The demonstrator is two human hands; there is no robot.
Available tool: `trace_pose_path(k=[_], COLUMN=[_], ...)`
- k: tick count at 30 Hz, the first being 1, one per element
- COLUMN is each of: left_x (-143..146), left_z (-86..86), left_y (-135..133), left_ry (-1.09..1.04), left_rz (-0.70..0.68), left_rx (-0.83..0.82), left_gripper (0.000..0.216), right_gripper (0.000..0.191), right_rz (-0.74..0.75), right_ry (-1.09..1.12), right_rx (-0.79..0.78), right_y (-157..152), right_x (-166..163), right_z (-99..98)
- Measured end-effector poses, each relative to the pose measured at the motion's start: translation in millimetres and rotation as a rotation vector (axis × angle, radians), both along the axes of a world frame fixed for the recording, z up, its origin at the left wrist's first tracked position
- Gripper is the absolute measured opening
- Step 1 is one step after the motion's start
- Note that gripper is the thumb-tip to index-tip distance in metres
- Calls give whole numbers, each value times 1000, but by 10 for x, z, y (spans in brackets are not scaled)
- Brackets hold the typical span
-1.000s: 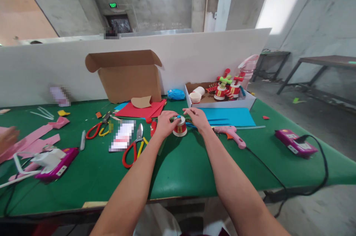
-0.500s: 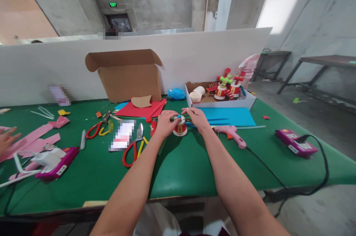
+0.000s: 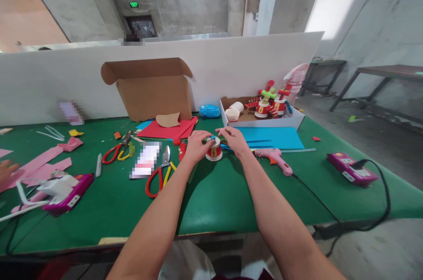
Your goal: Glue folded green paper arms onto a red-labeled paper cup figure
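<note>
A small paper cup (image 3: pixel 214 153) with a red label stands upside down on the table between my hands. A bit of blue lies on its pale top, and a dark green springy coil sticks out from either side. My left hand (image 3: pixel 197 144) is closed at the cup's left, its fingertips pinching the left coil (image 3: pixel 205 141). On the other side, my right hand (image 3: pixel 234 140) has its fingers bent together around the right coil (image 3: pixel 224 142). My right fingers partly cover that coil, and its far end is hidden.
Pliers (image 3: pixel 161 173) and a red bottle-like item (image 3: pixel 182 150) lie left; a pink glue gun (image 3: pixel 275 159) with its cord lies right. Behind are blue sheets (image 3: pixel 271 135) and a white box (image 3: pixel 264 122) of cup figures. Another person's hand (image 3: pixel 7 170) is at far left.
My hands stay at the cup, with only tiny finger shifts. The other person's hand at far left has moved a little toward the left edge.
</note>
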State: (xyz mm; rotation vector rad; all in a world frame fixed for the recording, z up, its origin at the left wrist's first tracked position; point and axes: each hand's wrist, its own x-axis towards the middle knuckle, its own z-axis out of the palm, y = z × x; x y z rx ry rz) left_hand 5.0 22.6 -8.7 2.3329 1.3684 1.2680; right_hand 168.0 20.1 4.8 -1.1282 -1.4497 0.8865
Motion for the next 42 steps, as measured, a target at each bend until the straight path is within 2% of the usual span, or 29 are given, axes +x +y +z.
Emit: trace_pose_path(k=[12,16,20,23,26,30,32,37,40,42], left_x=[-4,-2,-19,-45,-64,-77,-88,-126,-134,-133], left_z=[5,23,63,84,85,74,72,69,63,56], left_y=[-3,-18,-41,-45,-36,-25,-22,-19,-16,-13], left_ry=[15,19,-14,-79,-138,-179,-196,-233,-219,-213], left_rz=[11,10,11,30,48,71,75,86,120,130], left_rx=[-11,-21,-31,-40,-35,7,23,43,10,3], left_gripper=[11,11,16,19,19,12,20,18,20,21], right_gripper=[14,15,24,22,18,26,27,26,27,43], right_rz=[-1,5,-25,-60,-74,-137,-141,-110,-16,40], right_ry=[-57,15,85,33,-41,-61,-65,-131,-203,-291], right_rx=[-24,-13,-16,-14,53,62,77,99,92,67], right_y=[-22,-8,27,30,13,7,17,19,-18,-43], right_x=[22,13,13,26,37,43,50,76,72,47], right_z=[27,3,-29,-20,8,19,12,21,40,35])
